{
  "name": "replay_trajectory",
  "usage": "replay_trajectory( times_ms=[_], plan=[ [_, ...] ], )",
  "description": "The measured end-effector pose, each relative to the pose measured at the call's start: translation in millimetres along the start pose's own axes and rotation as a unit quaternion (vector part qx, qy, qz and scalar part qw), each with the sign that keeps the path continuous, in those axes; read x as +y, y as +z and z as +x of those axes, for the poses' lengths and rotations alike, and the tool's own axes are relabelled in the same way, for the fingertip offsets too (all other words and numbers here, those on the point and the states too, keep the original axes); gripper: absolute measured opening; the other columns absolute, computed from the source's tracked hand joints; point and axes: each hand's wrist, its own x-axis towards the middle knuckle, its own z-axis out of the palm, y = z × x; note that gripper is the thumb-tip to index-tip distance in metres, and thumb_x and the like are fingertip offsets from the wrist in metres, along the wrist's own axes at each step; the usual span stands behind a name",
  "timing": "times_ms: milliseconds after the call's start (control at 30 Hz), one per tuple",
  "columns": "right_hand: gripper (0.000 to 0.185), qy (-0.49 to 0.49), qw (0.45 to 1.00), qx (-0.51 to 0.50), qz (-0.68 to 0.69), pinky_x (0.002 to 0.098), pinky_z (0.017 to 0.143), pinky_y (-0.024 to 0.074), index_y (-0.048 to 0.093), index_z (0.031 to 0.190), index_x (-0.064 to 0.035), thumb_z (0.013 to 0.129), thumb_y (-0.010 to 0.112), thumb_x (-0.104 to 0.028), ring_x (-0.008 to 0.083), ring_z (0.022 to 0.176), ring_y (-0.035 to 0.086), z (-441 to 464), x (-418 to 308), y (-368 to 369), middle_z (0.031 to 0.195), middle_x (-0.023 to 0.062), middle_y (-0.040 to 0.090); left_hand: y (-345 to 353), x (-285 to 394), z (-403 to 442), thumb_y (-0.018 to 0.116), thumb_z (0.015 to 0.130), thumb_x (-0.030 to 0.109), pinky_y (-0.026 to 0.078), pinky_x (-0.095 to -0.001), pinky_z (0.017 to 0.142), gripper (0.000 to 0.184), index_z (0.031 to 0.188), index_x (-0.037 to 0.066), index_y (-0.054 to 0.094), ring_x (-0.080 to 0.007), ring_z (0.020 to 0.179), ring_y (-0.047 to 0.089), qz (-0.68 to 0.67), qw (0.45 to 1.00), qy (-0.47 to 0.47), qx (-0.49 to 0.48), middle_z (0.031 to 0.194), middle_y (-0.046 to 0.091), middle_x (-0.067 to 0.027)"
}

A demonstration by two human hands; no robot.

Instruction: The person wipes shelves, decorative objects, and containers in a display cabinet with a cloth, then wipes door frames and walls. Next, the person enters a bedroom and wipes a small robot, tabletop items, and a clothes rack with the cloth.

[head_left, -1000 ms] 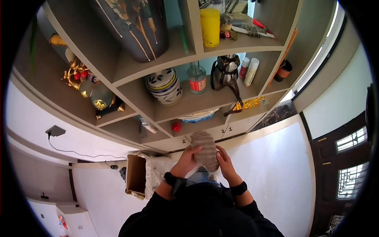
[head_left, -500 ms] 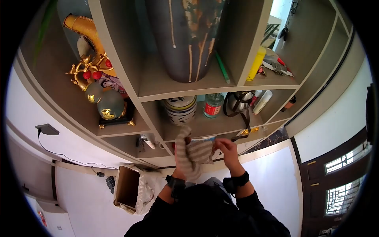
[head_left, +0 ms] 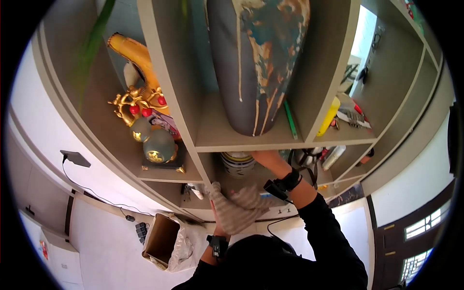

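A striped beige-and-brown cloth (head_left: 237,210) hangs from my left hand (head_left: 218,220), which is wrapped in it and mostly covered, below the shelf edge. My right hand (head_left: 265,157) reaches into the middle compartment, at the top of the white patterned jar (head_left: 238,165); its fingers are hidden behind the shelf board and the jar. To the right of that hand stand a dark strapped flask (head_left: 305,157) and a white spray can (head_left: 333,158).
A tall dark vase (head_left: 256,72) fills the compartment above, beside a green stick (head_left: 290,120). Left stands a gold-trimmed gourd ornament (head_left: 159,145). An open cardboard box (head_left: 163,241) is on the floor, and a dark door (head_left: 406,237) is at right.
The view has moved closer to the shelves. My right hand has let go of the cloth and reached up to the jar, while my left hand keeps the cloth.
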Motion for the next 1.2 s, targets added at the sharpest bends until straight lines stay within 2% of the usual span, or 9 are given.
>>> replay_trajectory(
  times_ms=[67, 133, 200, 333, 400, 500, 867, 1067, 1200],
  plan=[
    [0.03, -0.075, 0.996, 0.046, 0.032, 0.0371, 0.078, 0.0404, 0.051, 0.105, -0.0056, 0.077, 0.053, -0.014, 0.0295, 0.093, 0.051, 11.2, 4.0, 13.3, 0.104, 0.0135, 0.053, -2.8, 0.1, 2.7, 0.051, 0.071, 0.024, 0.034, -0.0357, 0.075, 0.034, 0.096, 0.004, 0.039, -0.0224, 0.083, 0.045, -0.011, 1.0, -0.002, 0.006, 0.095, 0.047, -0.0102],
    [0.033, -0.075, 0.996, 0.027, 0.04, 0.0362, 0.082, 0.0387, 0.049, 0.108, -0.0056, 0.078, 0.052, -0.017, 0.0281, 0.098, 0.048, 13.5, -6.0, 4.0, 0.107, 0.0131, 0.051, -6.2, -0.6, 2.5, 0.05, 0.072, 0.024, 0.034, -0.0357, 0.076, 0.035, 0.098, 0.004, 0.038, -0.0225, 0.084, 0.044, -0.015, 1.0, 0.001, 0.012, 0.097, 0.047, -0.0102],
    [0.033, 0.023, 0.983, -0.043, 0.175, 0.0353, 0.083, 0.0384, 0.049, 0.109, -0.0051, 0.078, 0.052, -0.018, 0.0275, 0.098, 0.048, 11.4, -4.1, 2.9, 0.109, 0.0124, 0.051, -8.9, -1.0, 3.8, 0.049, 0.073, 0.025, 0.034, -0.0357, 0.077, 0.035, 0.099, 0.004, 0.038, -0.0226, 0.085, 0.044, -0.017, 1.0, 0.006, 0.016, 0.098, 0.046, -0.0103],
    [0.035, 0.054, 0.995, -0.056, 0.066, 0.035, 0.083, 0.0387, 0.046, 0.112, -0.0051, 0.079, 0.051, -0.018, 0.0269, 0.1, 0.047, 9.0, 0.6, 14.6, 0.111, 0.0124, 0.049, -12.1, 0.3, 1.5, 0.047, 0.074, 0.025, 0.033, -0.0357, 0.078, 0.037, 0.102, 0.004, 0.036, -0.0227, 0.088, 0.044, -0.013, 1.0, 0.008, 0.013, 0.1, 0.045, -0.0104],
    [0.043, 0.014, 0.993, -0.087, 0.077, 0.0356, 0.087, 0.0341, 0.04, 0.117, -0.0047, 0.079, 0.051, -0.022, 0.028, 0.105, 0.041, 8.7, 5.6, 16.7, 0.119, 0.0134, 0.041, -13.4, 1.1, -0.6, 0.046, 0.075, 0.026, 0.033, -0.0357, 0.079, 0.038, 0.104, 0.004, 0.036, -0.0228, 0.089, 0.043, -0.012, 1.0, 0.006, 0.008, 0.101, 0.045, -0.0105],
    [0.035, -0.049, 0.999, -0.014, 0.013, 0.0368, 0.083, 0.0366, 0.046, 0.111, -0.0036, 0.079, 0.049, -0.018, 0.0295, 0.1, 0.046, 6.0, 19.7, 34.5, 0.112, 0.0148, 0.047, -17.1, 0.5, -4.8, 0.045, 0.076, 0.026, 0.033, -0.0356, 0.081, 0.039, 0.106, 0.003, 0.035, -0.0229, 0.09, 0.043, -0.023, 1.0, -0.006, -0.009, 0.103, 0.044, -0.0106],
    [0.028, -0.058, 0.996, 0.064, 0.003, 0.0377, 0.078, 0.0396, 0.052, 0.103, -0.003, 0.077, 0.053, -0.013, 0.0309, 0.093, 0.049, 13.7, 17.5, 30.3, 0.104, 0.0159, 0.051, -42.4, -3.2, -20.2, 0.04, 0.081, 0.028, 0.032, -0.0355, 0.086, 0.044, 0.114, 0.002, 0.031, -0.0232, 0.096, 0.042, -0.154, 0.974, -0.128, -0.103, 0.11, 0.042, -0.0109],
    [0.027, -0.086, 0.99, 0.103, -0.048, 0.0374, 0.076, 0.0402, 0.054, 0.1, -0.0021, 0.075, 0.054, -0.012, 0.0313, 0.089, 0.051, 12.1, 7.1, 19.6, 0.099, 0.0159, 0.054, -57.5, -17.1, -22.6, 0.038, 0.083, 0.03, 0.032, -0.0355, 0.088, 0.046, 0.119, 0.002, 0.029, -0.0234, 0.1, 0.041, -0.298, 0.904, -0.255, -0.168, 0.113, 0.041, -0.0111],
    [0.019, 0.036, 0.99, 0.077, 0.111, 0.038, 0.068, 0.0417, 0.059, 0.089, -0.0014, 0.072, 0.057, -0.009, 0.0315, 0.078, 0.054, 0.8, -22.8, -7.5, 0.084, 0.0146, 0.058, -68.1, -30.1, -16.5, 0.036, 0.085, 0.03, 0.032, -0.0355, 0.09, 0.048, 0.122, 0.002, 0.028, -0.0236, 0.102, 0.04, -0.395, 0.832, -0.329, -0.211, 0.116, 0.04, -0.0112]
  ],
)
